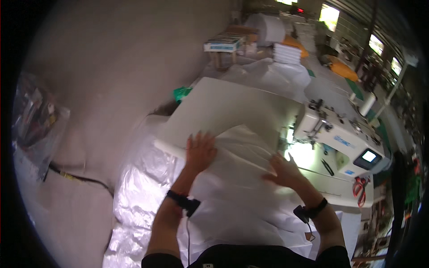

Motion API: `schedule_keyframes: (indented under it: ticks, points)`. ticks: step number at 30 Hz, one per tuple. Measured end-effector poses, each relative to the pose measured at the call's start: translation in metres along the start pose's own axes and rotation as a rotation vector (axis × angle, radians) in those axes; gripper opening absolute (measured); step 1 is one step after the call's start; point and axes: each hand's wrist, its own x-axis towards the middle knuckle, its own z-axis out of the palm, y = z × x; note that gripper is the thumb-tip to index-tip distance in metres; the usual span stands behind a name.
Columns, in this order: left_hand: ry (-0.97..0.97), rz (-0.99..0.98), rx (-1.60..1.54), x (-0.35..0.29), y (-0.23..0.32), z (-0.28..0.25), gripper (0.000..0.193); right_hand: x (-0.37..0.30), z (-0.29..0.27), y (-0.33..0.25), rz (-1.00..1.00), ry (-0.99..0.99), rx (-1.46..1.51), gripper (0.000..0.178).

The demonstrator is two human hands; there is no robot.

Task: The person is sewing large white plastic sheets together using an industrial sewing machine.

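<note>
A large sheet of white fabric (232,192) spreads from my body up onto the sewing table (241,102), its far corner lying on the tabletop. My left hand (201,152) rests with fingers spread at the left edge of the sheet, partly over the bare table. On the sheet's right side lies my right hand (286,172), fingers and thumb apart, just left of the lit needle area. Neither hand visibly grips anything. The white sewing machine (344,136) stands at the right, its lamp shining on the table beneath the needle. Both wrists carry black straps with small devices.
Red-handled scissors (359,190) and small dark snips (327,167) lie beside the machine. Shiny white sheeting (143,178) hangs at the left below the table edge. A white thread cone (367,105) stands behind the machine. Farther back are stacked white pieces (287,53) and a small wooden stand (225,47).
</note>
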Motion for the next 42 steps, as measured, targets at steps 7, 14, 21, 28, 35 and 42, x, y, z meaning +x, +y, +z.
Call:
schedule_keyframes:
  ticks: [7, 14, 21, 28, 35, 42]
  points:
    - [0.028, -0.209, -0.198, -0.018, 0.008, -0.015, 0.053, 0.184, 0.020, -0.090, -0.114, 0.159, 0.324, 0.059]
    - [-0.161, -0.882, -1.122, -0.169, -0.018, 0.029, 0.069, 0.215, 0.021, -0.097, 0.236, 0.111, -0.041, 0.071]
    - [-0.946, -0.669, -0.571, -0.304, -0.104, 0.205, 0.031, 0.222, 0.021, -0.099, 0.228, 0.119, -0.035, 0.072]
    - [0.114, -1.188, -0.376, -0.218, -0.234, 0.219, 0.025, 0.225, 0.029, -0.092, 0.179, 0.187, -0.065, 0.068]
    - [-0.453, -1.115, -0.165, -0.193, -0.223, 0.240, 0.038, 0.224, 0.033, -0.088, 0.119, 0.289, -0.073, 0.066]
    - [0.071, -1.221, -0.229, -0.221, -0.277, 0.239, 0.017, 0.221, 0.030, -0.089, 0.112, 0.289, -0.021, 0.066]
